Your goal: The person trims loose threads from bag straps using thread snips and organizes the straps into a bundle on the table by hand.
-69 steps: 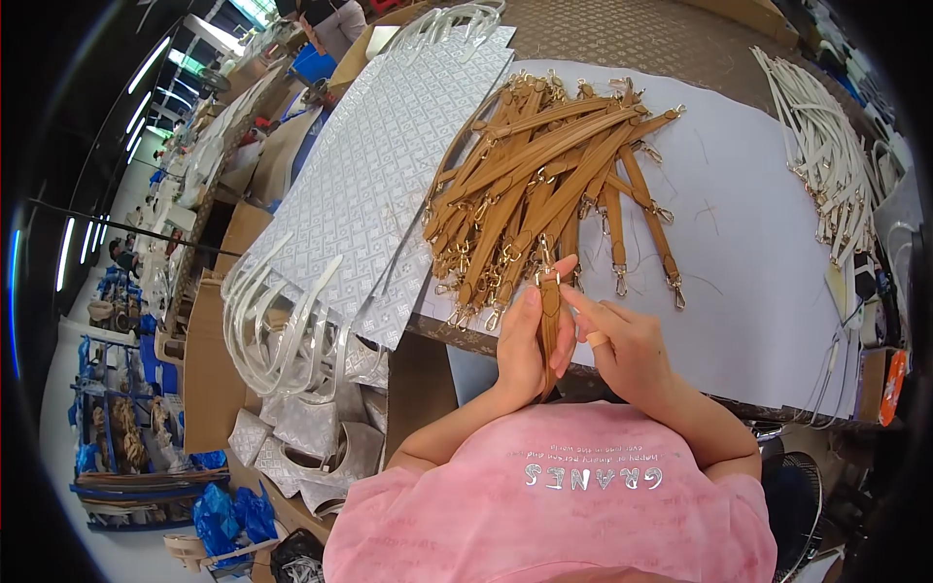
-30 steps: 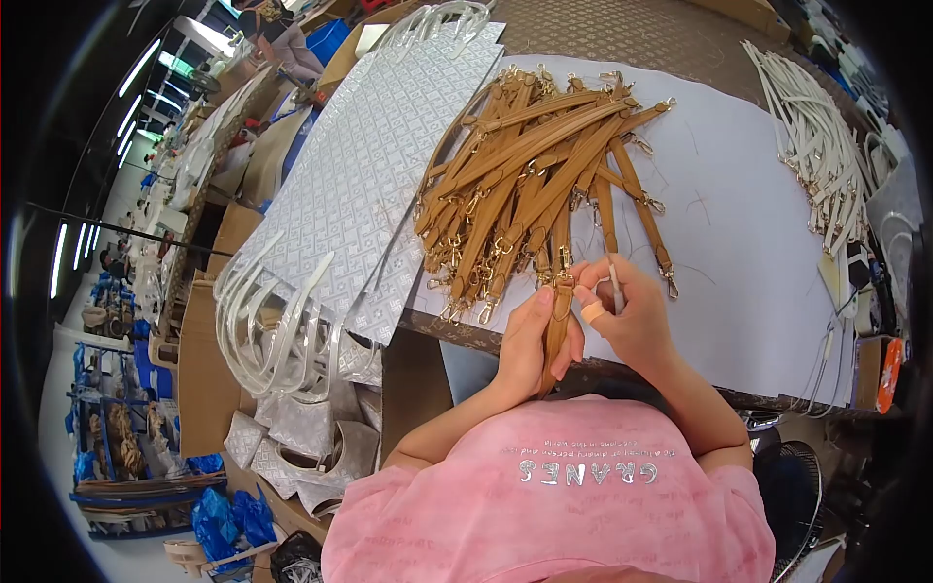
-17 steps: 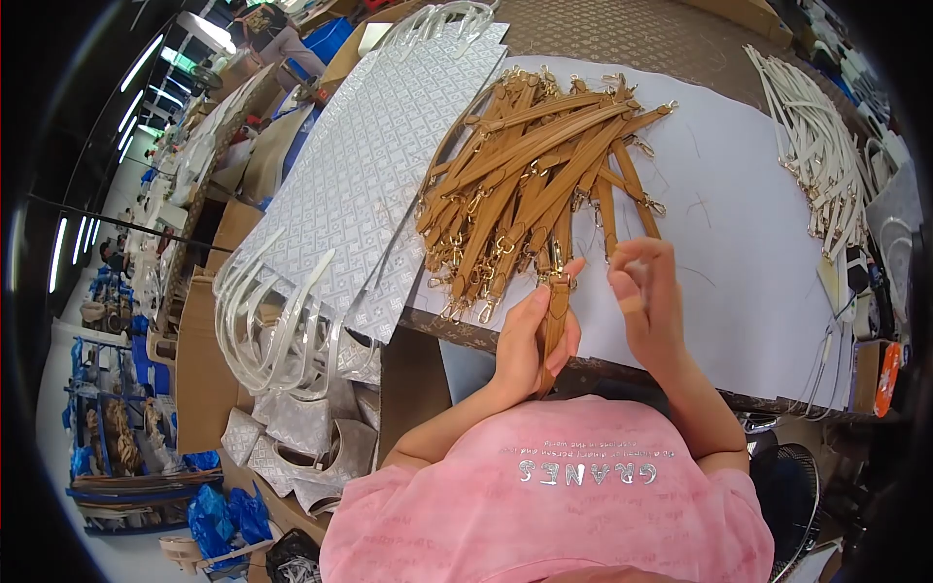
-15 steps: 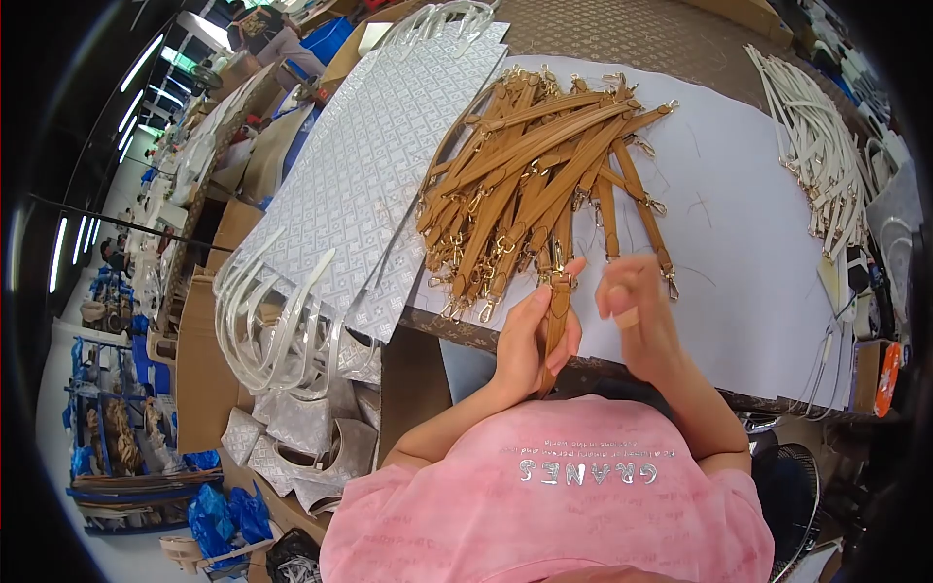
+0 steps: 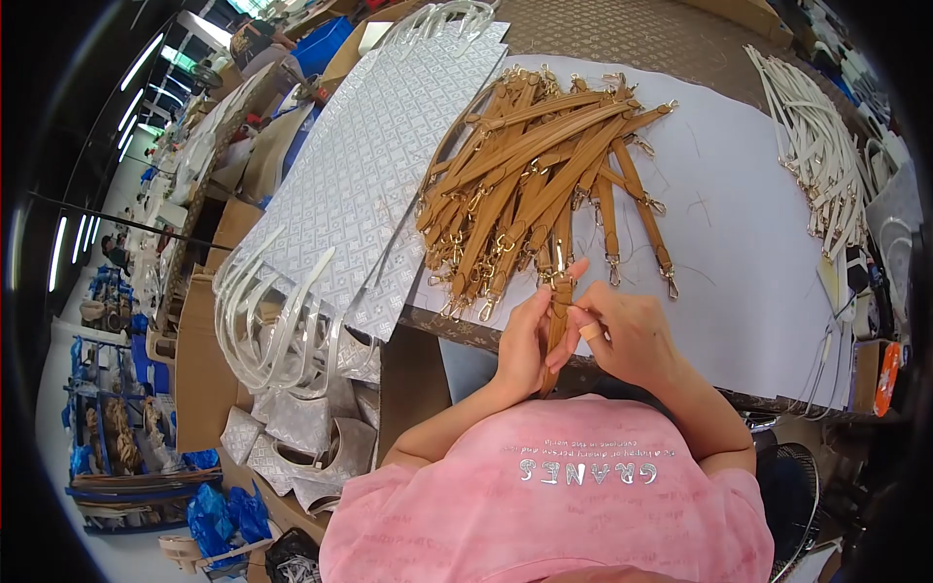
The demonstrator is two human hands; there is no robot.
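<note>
Tan leather strap (image 5: pixel 556 325) is held upright at the near table edge, between both hands, its long axis running away from the body toward the pile.

Head view: the strap is clamped by the left hand (image 5: pixel 523 342), fingers wrapped round the lower and middle length, thumb side toward the buckle end. The gold clasp (image 5: pixel 558 275) at the far tip is seen just above the left fingertips, nearly touching the nearest straps of the heap. The right hand (image 5: pixel 622 335) is pressed against the strap's right edge, thumb and forefinger pinched together on it just below the clasp; a bandage is worn on one finger (image 5: pixel 590 331). Whether anything thin is held in that pinch cannot be told.

The strap lies left of the right hand and right of the left palm, so both hands are equally near; the left carries the weight.

Beyond, a heap of tan straps (image 5: pixel 530 175) is fanned on white paper (image 5: pixel 748 272). White straps (image 5: pixel 826 155) lie well apart at far right. Patterned silver sheets (image 5: pixel 369 175) lie to the left, with clear handles (image 5: pixel 277 321) hanging below them.
</note>
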